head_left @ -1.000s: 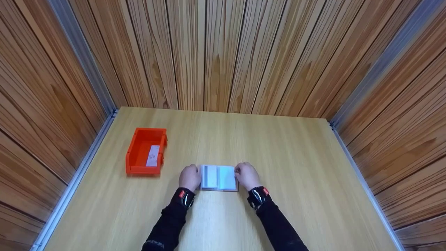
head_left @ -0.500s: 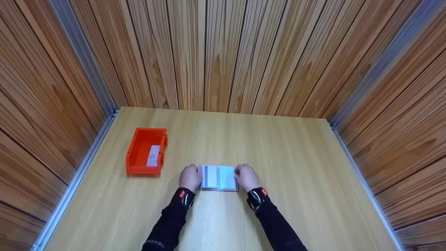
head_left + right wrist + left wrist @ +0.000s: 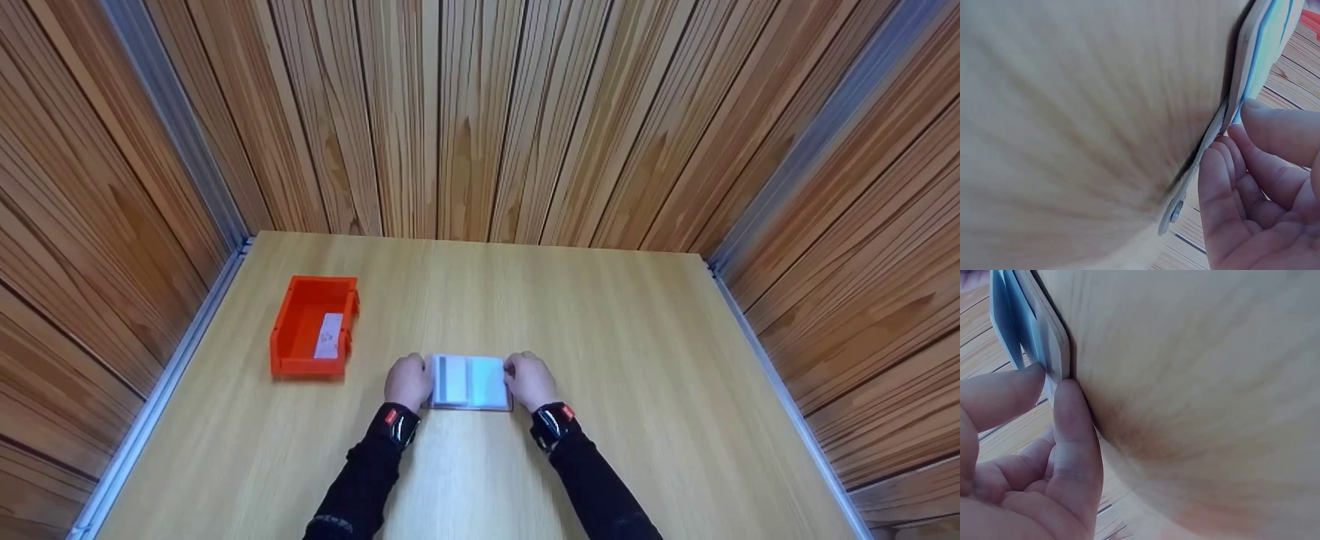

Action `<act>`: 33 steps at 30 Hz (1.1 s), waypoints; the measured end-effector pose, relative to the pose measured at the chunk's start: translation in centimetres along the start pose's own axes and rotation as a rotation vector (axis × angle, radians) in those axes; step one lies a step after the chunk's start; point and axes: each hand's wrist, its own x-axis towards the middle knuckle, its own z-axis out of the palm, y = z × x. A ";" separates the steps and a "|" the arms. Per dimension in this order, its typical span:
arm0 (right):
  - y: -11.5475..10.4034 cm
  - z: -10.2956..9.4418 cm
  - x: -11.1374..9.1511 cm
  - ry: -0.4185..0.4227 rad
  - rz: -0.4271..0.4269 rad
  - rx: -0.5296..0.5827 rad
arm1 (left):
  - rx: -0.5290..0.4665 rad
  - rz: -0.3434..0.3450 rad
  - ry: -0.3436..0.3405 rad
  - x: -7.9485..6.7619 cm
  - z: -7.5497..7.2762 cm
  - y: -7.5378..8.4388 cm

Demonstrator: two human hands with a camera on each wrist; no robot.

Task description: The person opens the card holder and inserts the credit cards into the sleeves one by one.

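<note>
A small card holder lies spread open on the table, its pale blue, glossy plastic sleeves facing up. My left hand pinches its left edge; in the left wrist view the thumb lies against the blue sleeves and a finger against the cover. At the right edge, my right hand pinches the holder between thumb and fingers. A strap with a metal snap button sticks out beside those fingers in the right wrist view.
An orange-red open bin stands to the left on the wooden table, with a white slip in it. Wood-panelled walls with metal corner rails enclose the table at the back and sides.
My right hand has shifted very slightly toward me at the holder's right edge. The left hand and the open card holder have stayed in place.
</note>
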 end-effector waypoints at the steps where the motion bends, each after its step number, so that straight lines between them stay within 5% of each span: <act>1: 0.0 0.0 0.0 0.001 -0.004 -0.002 | -0.002 -0.004 -0.004 0.0 0.0 0.0; 21: 0.2 0.2 0.0 0.005 -0.017 0.016 | -0.020 0.014 0.000 0.2 -0.3 0.0; 33: -0.1 -0.1 0.1 -0.039 0.033 0.021 | -0.036 0.017 0.001 0.7 -3.4 0.0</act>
